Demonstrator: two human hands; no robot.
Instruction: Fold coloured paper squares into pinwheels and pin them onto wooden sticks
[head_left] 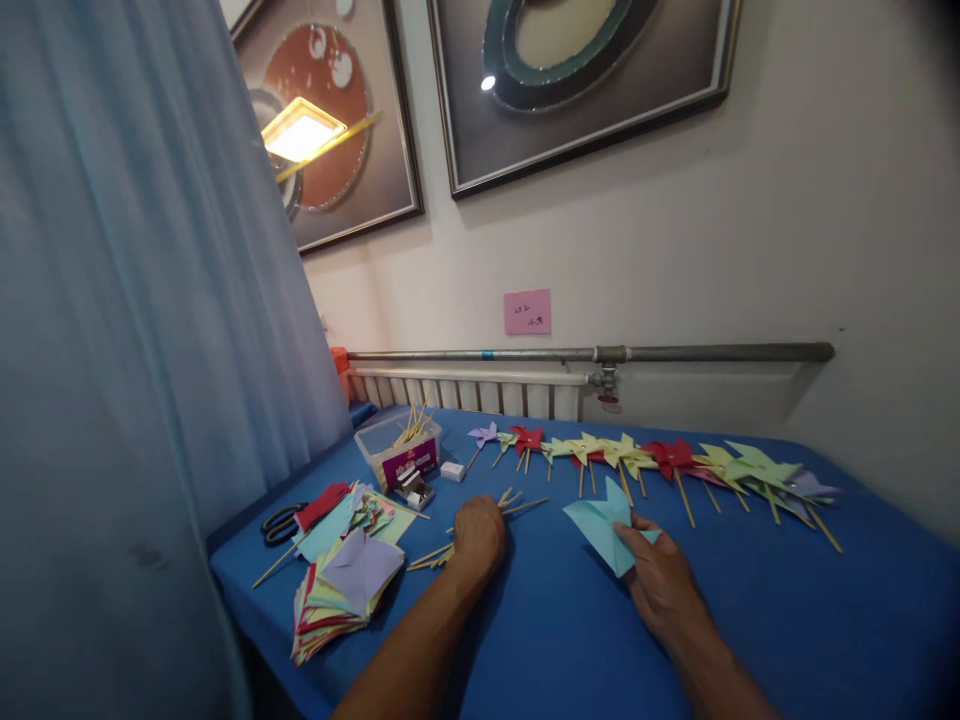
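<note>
My right hand pinches a light-blue paper pinwheel with folded blades between thumb and fingers, raised above the blue table cover. No stick shows on this pinwheel. My left hand is curled, knuckles up, over a loose bunch of thin wooden sticks. Its fingertips are hidden, so what they grip cannot be seen. Stick ends poke out on both sides of the left hand. Behind both hands lies a row of finished pinwheels on sticks, among them a red one and a pale green one.
At the left lie a stack of coloured paper squares, paper scraps and black-handled scissors. A clear plastic box holds more sticks. Near it are an open small box and a white one. A blue curtain hangs left.
</note>
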